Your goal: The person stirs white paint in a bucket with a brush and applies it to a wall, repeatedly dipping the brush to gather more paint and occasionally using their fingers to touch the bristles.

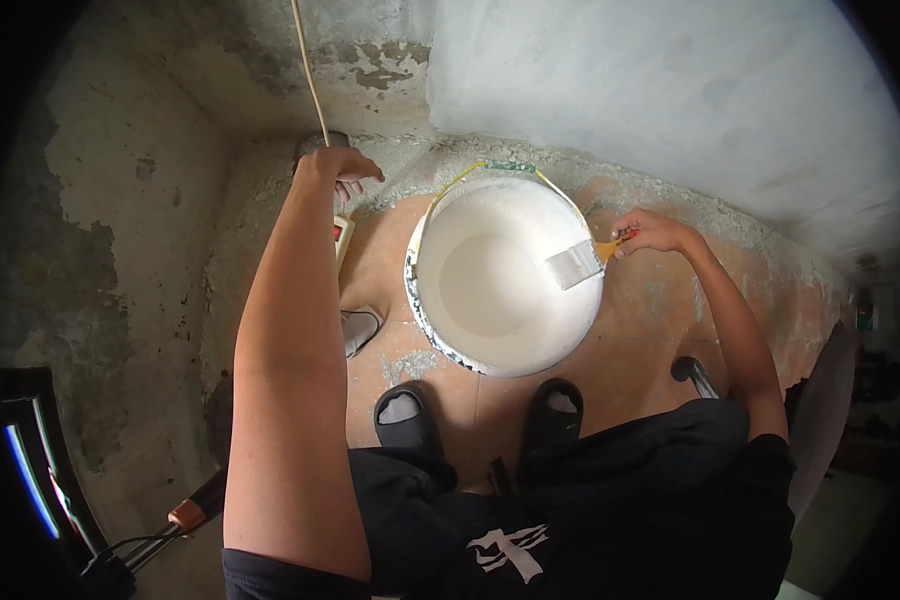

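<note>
My right hand (pixel 653 232) holds the handle of a paint brush (pixel 577 265) at the right rim of a large white bucket (pixel 545 330). The flat bristles, coated whitish, lie over the inside of the bucket. White liquid (pixel 485 285) fills the bottom. The bucket's wire handle, with a green grip (pixel 510 166), leans toward the far rim. My left hand (pixel 342 172) is to the left of the bucket, its fingers apart and nothing visible in them.
A cable (pixel 310 75) runs down to the floor behind my left hand. Beside it lies a power strip (pixel 343 240) with a red switch. Peeling walls (pixel 130 220) meet a white-coated wall (pixel 670 90). A metal leg (pixel 695 375) stands at the right.
</note>
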Demonstrator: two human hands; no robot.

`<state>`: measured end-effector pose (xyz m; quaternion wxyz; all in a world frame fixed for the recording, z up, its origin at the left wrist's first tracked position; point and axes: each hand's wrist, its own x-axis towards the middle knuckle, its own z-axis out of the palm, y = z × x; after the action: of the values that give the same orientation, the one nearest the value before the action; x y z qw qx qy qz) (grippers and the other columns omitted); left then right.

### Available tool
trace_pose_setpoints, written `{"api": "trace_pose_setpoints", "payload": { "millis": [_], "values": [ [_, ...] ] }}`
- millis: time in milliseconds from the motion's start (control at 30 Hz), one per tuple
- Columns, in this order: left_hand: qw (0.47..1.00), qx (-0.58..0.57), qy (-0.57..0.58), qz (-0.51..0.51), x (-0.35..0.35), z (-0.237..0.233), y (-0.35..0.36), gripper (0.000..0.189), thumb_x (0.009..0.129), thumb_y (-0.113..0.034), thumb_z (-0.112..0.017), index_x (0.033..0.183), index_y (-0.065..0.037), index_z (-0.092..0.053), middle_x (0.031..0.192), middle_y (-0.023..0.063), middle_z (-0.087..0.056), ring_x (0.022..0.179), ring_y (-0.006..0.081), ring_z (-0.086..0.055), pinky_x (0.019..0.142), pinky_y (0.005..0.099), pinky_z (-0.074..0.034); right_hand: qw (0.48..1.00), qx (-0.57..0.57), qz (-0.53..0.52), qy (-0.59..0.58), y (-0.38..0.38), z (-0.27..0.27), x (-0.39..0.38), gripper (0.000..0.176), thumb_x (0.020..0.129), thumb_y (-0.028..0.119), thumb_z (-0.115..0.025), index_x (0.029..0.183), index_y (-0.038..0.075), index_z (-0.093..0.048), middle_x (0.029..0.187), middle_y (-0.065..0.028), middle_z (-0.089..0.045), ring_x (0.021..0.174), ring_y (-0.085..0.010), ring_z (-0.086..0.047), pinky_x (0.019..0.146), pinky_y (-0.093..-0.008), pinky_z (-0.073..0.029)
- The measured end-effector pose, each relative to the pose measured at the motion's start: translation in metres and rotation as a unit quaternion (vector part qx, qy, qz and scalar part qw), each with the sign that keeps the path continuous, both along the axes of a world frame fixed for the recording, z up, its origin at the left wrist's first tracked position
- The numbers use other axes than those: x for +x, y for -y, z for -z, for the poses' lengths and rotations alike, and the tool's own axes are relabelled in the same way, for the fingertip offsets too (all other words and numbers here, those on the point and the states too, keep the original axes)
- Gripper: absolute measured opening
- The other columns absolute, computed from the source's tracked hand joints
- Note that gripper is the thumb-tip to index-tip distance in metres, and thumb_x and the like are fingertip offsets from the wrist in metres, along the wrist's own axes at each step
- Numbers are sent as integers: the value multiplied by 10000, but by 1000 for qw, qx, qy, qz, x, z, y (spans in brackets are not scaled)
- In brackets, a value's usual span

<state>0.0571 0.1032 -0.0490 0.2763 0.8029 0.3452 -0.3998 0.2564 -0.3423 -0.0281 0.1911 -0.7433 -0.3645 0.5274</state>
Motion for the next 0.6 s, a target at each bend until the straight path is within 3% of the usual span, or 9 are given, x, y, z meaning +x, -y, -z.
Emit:
{"api": "trace_pose_setpoints", "payload": {
  "millis": [200, 267, 367, 500, 567, 600],
  "values": [
    [1000, -10, 4, -2, -1, -2, -2, 583, 798, -468, -557, 1323, -231, -473, 1294, 47, -532, 1112, 224, -561, 957, 449, -451, 998, -9, -33, 62, -5, -15, -7, 191, 707, 79, -740, 833, -4, -622, 745, -24, -613, 716, -100, -530, 662, -263, -409],
    [1000, -7, 13, 10, -2, -1, -2, 601, 831, -496, -545, 1300, -127, -478, 1282, 51, -541, 1108, 221, -564, 861, 393, -489, 996, -3, -51, 78, -9, -22, -7, 181, 703, 62, -743, 821, 4, -619, 754, -44, -628, 707, -103, -535, 656, -266, -421],
    [1000, -11, 10, 4, -2, 1, -3, 601, 828, -498, -548, 1298, -128, -481, 1277, 50, -544, 1100, 218, -566, 858, 390, -491, 988, 7, -68, 139, -23, -49, -19, 177, 705, 38, -724, 781, 8, -567, 772, -40, -634, 707, -124, -562, 650, -288, -424],
    [1000, -6, 12, 5, 0, 0, -1, 590, 829, -494, -547, 1293, -135, -488, 1274, 48, -545, 1097, 213, -565, 857, 386, -492, 990, 71, -25, 122, -25, -45, -16, 202, 705, 37, -719, 795, 6, -541, 782, -56, -631, 706, -148, -563, 647, -307, -424],
    [1000, -2, 11, 4, 0, 0, 0, 590, 827, -495, -550, 1289, -132, -493, 1277, 51, -544, 1101, 212, -564, 860, 387, -491, 970, 39, -57, 232, -30, -49, -24, 220, 712, 43, -713, 788, 6, -511, 789, -69, -625, 707, -182, -558, 647, -328, -421],
    [1000, -1, 11, 5, 1, -1, 0, 590, 827, -495, -550, 1289, -132, -493, 1277, 51, -544, 1101, 212, -564, 860, 387, -491, 970, 39, -56, 232, -29, -46, -23, 220, 712, 43, -713, 788, 6, -511, 789, -69, -625, 707, -182, -558, 647, -328, -421]
  ]
}}
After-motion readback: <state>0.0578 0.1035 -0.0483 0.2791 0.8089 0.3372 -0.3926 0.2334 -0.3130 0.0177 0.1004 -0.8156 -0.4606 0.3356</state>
